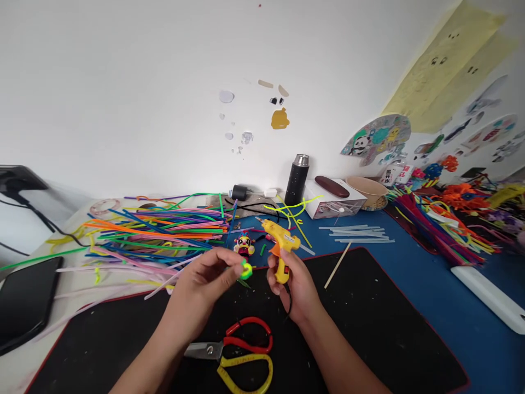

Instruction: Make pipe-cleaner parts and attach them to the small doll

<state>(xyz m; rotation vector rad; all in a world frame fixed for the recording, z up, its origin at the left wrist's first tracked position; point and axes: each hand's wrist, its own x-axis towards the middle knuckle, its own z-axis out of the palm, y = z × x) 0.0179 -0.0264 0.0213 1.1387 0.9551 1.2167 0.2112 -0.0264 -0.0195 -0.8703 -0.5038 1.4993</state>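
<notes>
My left hand (205, 276) pinches a small curled piece of green and yellow pipe cleaner (246, 270) between thumb and fingertips. In my right hand (297, 287) is a yellow hot glue gun (282, 243), its nozzle pointing up and to the left, away from the curled piece. My fingers wrap around its handle, near the orange trigger. Just beyond my left fingertips stands a small colourful figurine (243, 243). Below both hands, scissors (241, 350) with one red and one yellow handle lie on the black mat (353, 328), their blades partly hidden by my left forearm.
Many coloured pipe cleaners (164, 230) spread over the left side. Clear glue sticks (356, 233) and a thin wooden stick (337, 265) lie to the right. At the back stand a black thermos (297, 180), a white drawer box (334, 200) and a bowl (368, 191).
</notes>
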